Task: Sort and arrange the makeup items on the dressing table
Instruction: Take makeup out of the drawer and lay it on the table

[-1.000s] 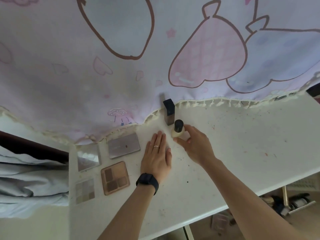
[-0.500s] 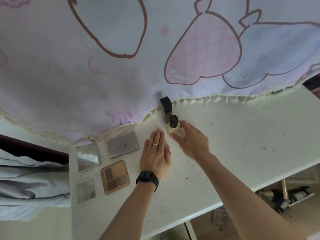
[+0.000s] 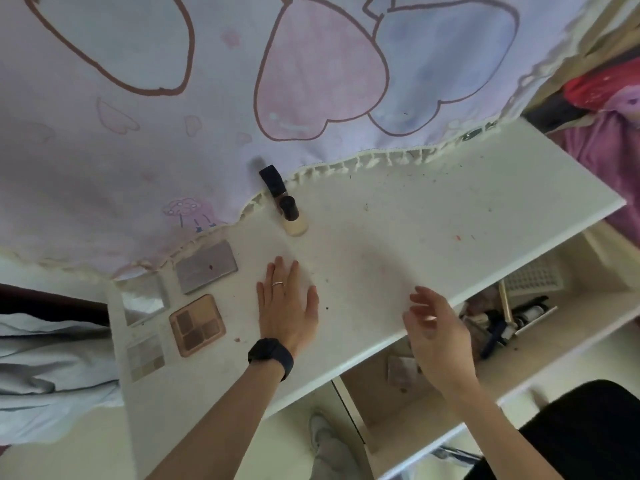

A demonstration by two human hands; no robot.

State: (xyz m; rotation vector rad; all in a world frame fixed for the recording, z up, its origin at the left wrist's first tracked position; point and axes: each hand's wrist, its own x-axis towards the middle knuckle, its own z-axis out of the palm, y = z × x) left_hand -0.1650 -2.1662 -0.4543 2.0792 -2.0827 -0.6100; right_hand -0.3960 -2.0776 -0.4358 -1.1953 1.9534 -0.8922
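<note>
Makeup items on the dressing table point(image 3: 450, 220) sit in two groups. Nearest me, my right hand point(image 3: 436, 327) hovers over the table's front edge, fingers loosely spread and holding nothing; it is blurred, so I can't tell more. My left hand point(image 3: 285, 306) lies flat on the top, fingers straight, pressing down and gripping nothing.

Just left of it are four flat pieces: a brown eyeshadow palette point(image 3: 196, 325), a pale palette point(image 3: 145, 356) at the table's left end, a mirrored compact point(image 3: 143, 299) and a grey compact point(image 3: 206, 266) behind them.

Further back stands a round bottle point(image 3: 293, 220) with a dark cap, and directly behind it a square bottle point(image 3: 273, 183); whether they touch I can't say. Both are at the fringed hem of the curtain point(image 3: 207, 98).

I judge the risk to be there. The bottles stand upright and close together, so a careless reach or a tug on the hem could tip one into the other. The pale palette could also slide off its end.

No brand or lettering is readable on anything.
</note>
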